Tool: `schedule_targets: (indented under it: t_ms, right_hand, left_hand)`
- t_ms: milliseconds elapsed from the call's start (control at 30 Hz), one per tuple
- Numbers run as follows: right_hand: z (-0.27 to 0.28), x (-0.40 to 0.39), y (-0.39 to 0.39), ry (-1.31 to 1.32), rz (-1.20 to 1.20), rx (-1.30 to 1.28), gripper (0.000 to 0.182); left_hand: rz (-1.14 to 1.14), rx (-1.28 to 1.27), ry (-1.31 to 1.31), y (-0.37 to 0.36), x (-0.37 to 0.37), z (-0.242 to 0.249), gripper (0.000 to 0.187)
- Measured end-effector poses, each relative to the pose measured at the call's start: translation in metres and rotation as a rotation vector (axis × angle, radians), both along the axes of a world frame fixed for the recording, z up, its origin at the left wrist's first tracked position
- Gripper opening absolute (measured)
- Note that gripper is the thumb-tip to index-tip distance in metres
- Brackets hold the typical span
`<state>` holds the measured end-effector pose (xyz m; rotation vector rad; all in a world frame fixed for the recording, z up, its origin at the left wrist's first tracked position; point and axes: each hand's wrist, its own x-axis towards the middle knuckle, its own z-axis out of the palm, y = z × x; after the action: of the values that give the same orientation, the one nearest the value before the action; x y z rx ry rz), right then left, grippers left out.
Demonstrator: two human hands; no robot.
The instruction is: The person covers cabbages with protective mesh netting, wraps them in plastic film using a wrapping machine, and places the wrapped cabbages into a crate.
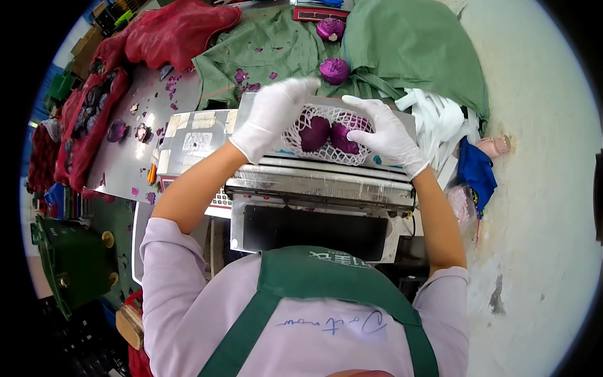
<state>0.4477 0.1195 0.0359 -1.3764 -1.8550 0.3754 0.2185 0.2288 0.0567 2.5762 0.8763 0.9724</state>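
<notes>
Two purple cabbages (315,134) lie side by side in a white foam net (325,153) on the metal top of a wrapping machine (326,182). My left hand (271,119), in a white glove, is at the net's left end with its fingers pressed together. Its fingertips are blurred, and what they hold, if anything, cannot be made out. Around the net's right end is my gloved right hand (391,137), its thumb lying over the right cabbage and its index finger along the far side.
Two more cabbages (334,71) sit behind on green cloth (267,56). A pile of white foam nets (433,122) is at the right. Red mesh sacks (176,31) and purple leaf scraps occupy the left table (129,154). A green bin (75,257) stands lower left.
</notes>
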Motion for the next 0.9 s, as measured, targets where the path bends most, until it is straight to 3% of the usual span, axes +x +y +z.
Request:
schedule_targets:
  t_ms: [67,133,200,267,333,367,400,467,500,533,600,633,667,700,733,800,867,900]
  right_hand:
    - [-0.005,0.001,-0.002,-0.114,-0.078,-0.154,0.035]
    - [-0.01,0.001,-0.002,-0.083,-0.129,-0.203,0.027]
    - [-0.022,0.001,0.0,0.09,-0.227,-0.028,0.022]
    - [-0.021,0.0,0.0,0.066,-0.227,-0.003,0.021]
    - [-0.017,-0.003,-0.006,0.298,-0.165,-0.036,0.021]
    - [-0.015,-0.002,-0.009,0.295,-0.165,-0.035,0.021]
    - [-0.012,0.0,-0.012,0.327,-0.179,-0.072,0.021]
    - [-0.01,0.006,-0.014,0.356,-0.192,-0.107,0.02]
    - [-0.011,0.01,-0.015,0.356,-0.16,-0.065,0.021]
    - [-0.012,0.013,-0.015,0.356,-0.127,-0.023,0.021]
    - [-0.017,0.017,-0.019,0.39,-0.133,-0.028,0.019]
    - [-0.022,0.02,-0.022,0.307,-0.118,-0.04,0.018]
    - [-0.025,0.022,-0.026,0.224,-0.103,-0.052,0.018]
    - [-0.004,0.007,-0.035,0.006,-0.083,0.131,0.015]
    - [-0.004,0.003,-0.038,0.004,-0.085,0.13,0.015]
    - [-0.006,-0.001,-0.041,-0.258,-0.135,0.132,0.01]
    - [-0.013,0.002,-0.039,-0.259,-0.162,0.112,0.008]
    - [-0.015,0.005,-0.038,-0.098,-0.208,0.1,0.008]
  left_hand:
    - [-0.002,-0.171,-0.224,-0.003,-0.008,0.016,0.033]
    - [-0.039,-0.131,-0.117,-0.026,-0.015,0.015,0.033]
    - [-0.246,0.375,0.249,-0.047,-0.015,0.002,0.034]
    - [-0.258,0.458,0.312,-0.052,-0.023,-0.019,0.03]
    - [-0.434,0.48,0.521,-0.053,-0.033,-0.025,0.025]
    - [-0.469,0.325,0.495,-0.052,-0.034,-0.032,0.015]
    - [-0.468,0.327,0.492,-0.054,-0.037,-0.023,0.015]
    - [-0.373,-0.69,-0.105,-0.059,-0.043,0.001,0.009]
    - [-0.386,-0.66,-0.326,-0.053,-0.041,0.0,0.006]
    - [-0.387,-0.658,-0.329,-0.051,-0.038,0.001,0.006]
    - [-0.205,0.141,-0.041,-0.05,-0.031,0.002,0.006]
    - [-0.186,0.168,-0.024,-0.061,-0.021,-0.01,0.01]
    - [-0.206,0.083,0.174,-0.072,-0.014,-0.017,0.022]
    - [-0.196,0.192,0.192,-0.084,-0.005,-0.024,0.025]
    - [-0.185,0.301,0.209,-0.092,0.004,-0.032,0.029]
    - [-0.212,0.3,0.357,-0.096,0.019,-0.042,0.036]
    - [-0.23,0.254,0.348,-0.102,0.024,-0.045,0.031]
    - [-0.282,-0.068,0.342,-0.103,0.025,-0.039,0.028]
